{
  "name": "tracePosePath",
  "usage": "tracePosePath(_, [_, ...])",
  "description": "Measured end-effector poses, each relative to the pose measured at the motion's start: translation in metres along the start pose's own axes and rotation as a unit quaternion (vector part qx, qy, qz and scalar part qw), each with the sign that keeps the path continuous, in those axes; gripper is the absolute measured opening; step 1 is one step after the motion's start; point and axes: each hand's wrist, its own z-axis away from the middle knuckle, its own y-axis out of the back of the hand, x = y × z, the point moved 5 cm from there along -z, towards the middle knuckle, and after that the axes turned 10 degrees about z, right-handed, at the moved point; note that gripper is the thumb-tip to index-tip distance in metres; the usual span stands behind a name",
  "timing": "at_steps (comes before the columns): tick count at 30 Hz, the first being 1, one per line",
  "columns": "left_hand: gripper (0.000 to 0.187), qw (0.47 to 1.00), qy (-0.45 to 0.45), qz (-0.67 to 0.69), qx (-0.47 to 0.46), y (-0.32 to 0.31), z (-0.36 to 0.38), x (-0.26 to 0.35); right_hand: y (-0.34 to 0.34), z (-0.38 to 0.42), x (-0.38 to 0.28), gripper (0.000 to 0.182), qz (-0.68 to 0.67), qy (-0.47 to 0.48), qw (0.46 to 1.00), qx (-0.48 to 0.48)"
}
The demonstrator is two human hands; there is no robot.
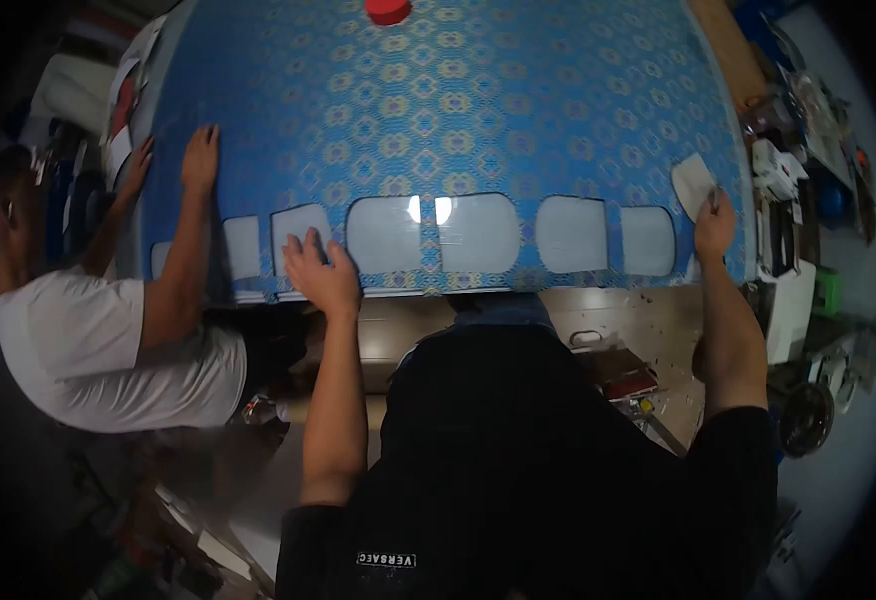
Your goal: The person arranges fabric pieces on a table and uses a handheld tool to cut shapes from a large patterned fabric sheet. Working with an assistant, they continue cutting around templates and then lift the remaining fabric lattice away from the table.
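Observation:
A blue sheet (428, 120) with a yellowish flower pattern covers the table in front of me. Along its near edge runs a row of rounded cut-outs, among them a wide one (383, 235) where a pale grey surface shows through. My left hand (320, 272) is open, its fingers spread over the near edge beside a left cut-out. Near the sheet's right side, my right hand (715, 225) is closed on a flat cream-coloured piece (693, 185), like a card or scraper, which lies against the sheet.
A red round object (388, 10) sits on the sheet at the far side. At the left, a person in a white shirt (108, 350) has both hands on the sheet. Cluttered shelves with a green box (826, 290) stand at the right. Scraps lie on the floor below.

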Motion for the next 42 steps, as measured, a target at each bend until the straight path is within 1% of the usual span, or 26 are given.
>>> tracePosePath(1, [0.038,1.0,-0.004,0.002,0.009,0.0,0.001,-0.005,-0.004,-0.003,0.004,0.044,-0.024,0.021,0.999,-0.01])
tracePosePath(2, [0.038,1.0,-0.003,0.022,0.01,-0.001,0.002,-0.009,-0.004,-0.008,0.001,0.047,-0.07,0.043,0.992,-0.091])
tracePosePath(3, [0.039,0.999,0.001,0.039,0.012,-0.001,0.003,-0.014,-0.004,-0.001,-0.003,0.046,-0.114,0.054,0.992,-0.016])
tracePosePath(4, [0.037,0.999,0.011,0.033,0.013,0.006,0.001,-0.01,-0.003,-0.001,-0.005,0.046,-0.103,0.028,0.992,-0.062])
tracePosePath(6, [0.036,0.998,0.035,0.037,0.026,0.012,0.004,-0.01,-0.001,-0.003,-0.007,0.047,-0.027,0.003,0.998,-0.059])
tracePosePath(8, [0.035,0.998,0.006,0.052,0.031,0.008,0.003,-0.006,0.0,-0.003,-0.006,0.047,-0.012,0.022,0.998,-0.051])
tracePosePath(9, [0.035,0.998,0.009,0.056,0.041,0.008,0.001,-0.007,-0.001,-0.002,-0.006,0.047,0.005,0.024,0.999,-0.049])
tracePosePath(15, [0.042,0.997,0.041,0.061,0.021,0.01,0.003,-0.007,0.003,0.002,-0.012,0.047,-0.009,0.0,0.999,-0.048])
tracePosePath(19, [0.042,0.997,0.042,0.065,0.029,0.013,0.002,-0.006,-0.003,-0.002,-0.007,0.047,-0.029,0.019,0.998,-0.054])
tracePosePath(21, [0.042,0.996,0.043,0.068,0.035,0.013,0.001,-0.006,-0.003,-0.002,-0.004,0.047,-0.016,0.009,0.998,-0.066])
tracePosePath(30, [0.041,0.996,0.044,0.07,0.036,0.013,0.001,-0.006,-0.003,0.0,-0.005,0.048,-0.026,0.005,0.998,-0.058])
tracePosePath(34, [0.041,0.996,0.043,0.068,0.034,0.013,0.001,-0.008,-0.002,-0.003,-0.008,0.048,-0.028,0.02,0.998,-0.053])
tracePosePath(36, [0.041,0.996,0.044,0.065,0.036,0.012,0.002,-0.007,-0.001,0.001,-0.005,0.047,-0.024,-0.013,0.998,-0.06])
tracePosePath(38, [0.042,0.997,0.048,0.06,0.027,0.015,0.003,-0.008,-0.015,-0.005,0.014,0.049,-0.032,0.022,0.996,-0.077])
tracePosePath(40, [0.042,0.996,0.062,0.067,0.02,0.021,0.001,-0.01,-0.01,-0.004,0.006,0.051,-0.039,-0.029,0.994,-0.093])
tracePosePath(41, [0.042,0.994,0.069,0.087,0.015,0.023,0.004,-0.01,-0.013,-0.001,-0.001,0.049,-0.047,-0.032,0.994,-0.095])
tracePosePath(42, [0.042,0.992,0.095,0.083,0.021,0.021,0.013,-0.016,-0.008,-0.003,0.004,0.047,-0.046,-0.04,0.994,-0.091])
